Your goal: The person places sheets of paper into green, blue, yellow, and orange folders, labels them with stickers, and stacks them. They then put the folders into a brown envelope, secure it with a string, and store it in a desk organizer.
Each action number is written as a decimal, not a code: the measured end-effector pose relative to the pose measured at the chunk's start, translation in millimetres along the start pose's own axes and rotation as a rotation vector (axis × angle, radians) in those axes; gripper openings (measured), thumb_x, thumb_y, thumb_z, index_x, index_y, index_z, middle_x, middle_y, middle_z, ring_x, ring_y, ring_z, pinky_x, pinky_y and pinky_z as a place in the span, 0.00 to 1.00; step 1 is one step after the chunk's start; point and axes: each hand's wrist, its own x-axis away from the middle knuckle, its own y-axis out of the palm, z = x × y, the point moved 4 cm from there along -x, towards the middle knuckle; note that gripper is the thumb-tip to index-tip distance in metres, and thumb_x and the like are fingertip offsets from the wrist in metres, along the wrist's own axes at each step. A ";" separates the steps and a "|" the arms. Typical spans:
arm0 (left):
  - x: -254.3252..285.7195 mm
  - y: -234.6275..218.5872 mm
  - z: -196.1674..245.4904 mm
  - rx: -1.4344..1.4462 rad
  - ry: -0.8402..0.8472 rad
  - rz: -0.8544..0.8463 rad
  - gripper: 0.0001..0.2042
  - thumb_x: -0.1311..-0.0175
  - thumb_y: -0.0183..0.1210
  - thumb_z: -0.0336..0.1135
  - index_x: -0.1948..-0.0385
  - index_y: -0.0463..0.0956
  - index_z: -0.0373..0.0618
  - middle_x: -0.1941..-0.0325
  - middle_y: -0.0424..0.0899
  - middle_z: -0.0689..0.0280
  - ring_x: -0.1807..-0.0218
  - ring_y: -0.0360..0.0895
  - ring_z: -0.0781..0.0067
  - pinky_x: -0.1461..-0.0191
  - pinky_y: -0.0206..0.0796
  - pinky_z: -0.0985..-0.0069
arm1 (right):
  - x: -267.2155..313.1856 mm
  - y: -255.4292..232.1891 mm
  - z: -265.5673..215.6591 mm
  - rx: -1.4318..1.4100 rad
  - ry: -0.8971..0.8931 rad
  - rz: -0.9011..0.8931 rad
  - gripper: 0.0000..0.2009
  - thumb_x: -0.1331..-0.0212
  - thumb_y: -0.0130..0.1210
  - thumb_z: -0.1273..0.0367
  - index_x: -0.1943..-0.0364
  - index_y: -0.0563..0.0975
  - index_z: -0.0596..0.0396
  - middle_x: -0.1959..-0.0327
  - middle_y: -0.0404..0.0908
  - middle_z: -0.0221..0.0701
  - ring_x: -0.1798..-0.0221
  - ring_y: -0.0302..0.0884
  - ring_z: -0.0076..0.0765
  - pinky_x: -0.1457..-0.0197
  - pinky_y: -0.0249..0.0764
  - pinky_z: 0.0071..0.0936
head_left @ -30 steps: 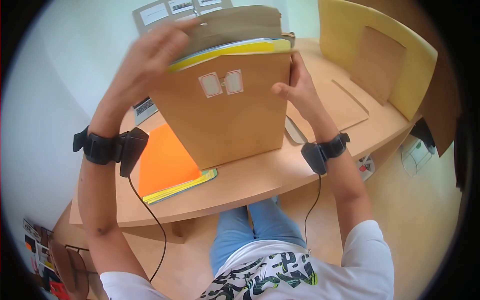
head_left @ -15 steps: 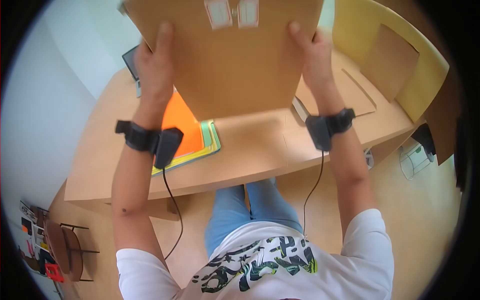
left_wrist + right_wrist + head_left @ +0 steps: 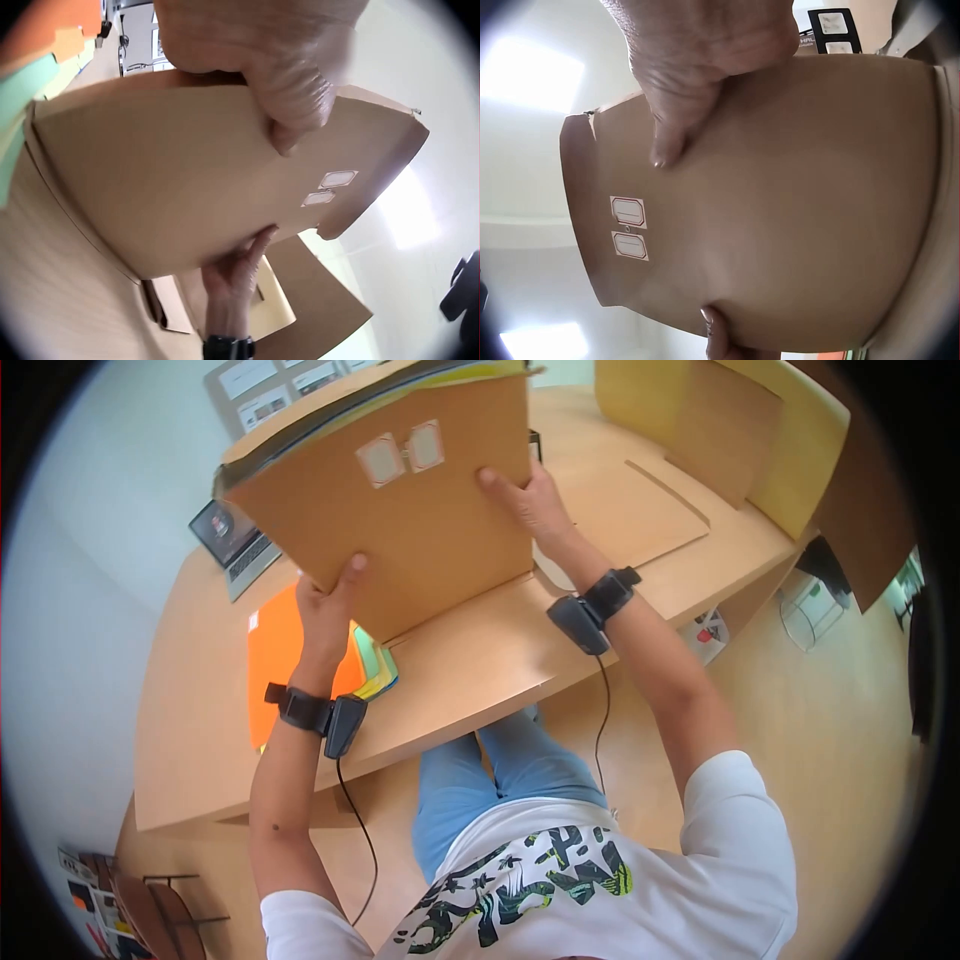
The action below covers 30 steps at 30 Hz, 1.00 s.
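Note:
A brown cardboard expanding file folder (image 3: 400,540) stands tilted on the desk, its bottom edge right at the desktop. Two small red-bordered labels (image 3: 425,445) sit high on its front. Yellow and dark sheet edges (image 3: 400,398) show at its top. My left hand (image 3: 328,615) grips the lower left side, thumb across the front and fingers hidden behind. On the right side, my right hand (image 3: 535,505) holds the folder the same way. Both thumbs press on the front panel in the left wrist view. Beside my left hand lies a stack of orange, green and yellow folders (image 3: 275,660).
At the back left stands an open laptop (image 3: 235,545). A flat brown cardboard folder (image 3: 640,520) lies on the desk (image 3: 450,670) to the right. Behind it a brown sheet (image 3: 730,435) leans on a yellow panel (image 3: 820,470). A stool (image 3: 805,610) is on the floor at right.
The folder was lifted above the desk half a second ago and has come down, tilted to the left. My left hand has moved from the top flap to the folder's side.

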 end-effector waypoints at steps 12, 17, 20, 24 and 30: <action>-19.1 57.3 32.2 0.294 0.253 0.439 0.12 0.33 0.54 0.35 0.58 0.71 0.34 0.59 0.79 0.62 0.59 0.76 0.75 0.54 0.69 0.77 | 72.0 91.4 9.6 1.004 -0.380 -0.171 0.48 0.55 0.64 0.55 0.34 0.49 0.66 0.38 0.57 0.59 0.37 0.58 0.63 0.41 0.63 0.50; 0.3 116.4 43.2 0.097 0.332 0.309 0.16 0.34 0.53 0.32 0.48 0.65 0.36 0.49 0.74 0.60 0.50 0.73 0.70 0.46 0.66 0.75 | 63.5 81.4 25.7 0.854 -0.219 -0.026 0.40 0.49 0.59 0.61 0.35 0.52 0.62 0.42 0.64 0.53 0.45 0.70 0.53 0.53 0.72 0.45; -7.3 144.7 30.7 -0.024 0.400 0.261 0.19 0.36 0.55 0.31 0.45 0.63 0.37 0.47 0.71 0.58 0.46 0.70 0.67 0.43 0.63 0.73 | 66.1 51.7 32.4 0.430 -0.090 0.010 0.29 0.46 0.58 0.62 0.42 0.63 0.59 0.52 0.74 0.42 0.56 0.76 0.38 0.60 0.74 0.35; -0.8 162.7 46.0 -0.161 0.614 -0.098 0.26 0.44 0.55 0.27 0.42 0.59 0.37 0.46 0.66 0.47 0.43 0.63 0.45 0.38 0.57 0.62 | 61.5 7.0 13.4 0.343 -0.328 0.093 0.11 0.42 0.56 0.67 0.60 0.76 0.59 0.68 0.78 0.26 0.67 0.73 0.21 0.65 0.71 0.21; 30.3 120.9 1.4 -0.218 0.375 -0.239 0.25 0.43 0.55 0.27 0.42 0.61 0.40 0.46 0.67 0.49 0.45 0.66 0.49 0.40 0.60 0.64 | 45.6 -41.6 -4.1 -0.147 0.245 0.325 0.20 0.47 0.58 0.74 0.49 0.70 0.62 0.54 0.76 0.37 0.53 0.76 0.34 0.49 0.74 0.30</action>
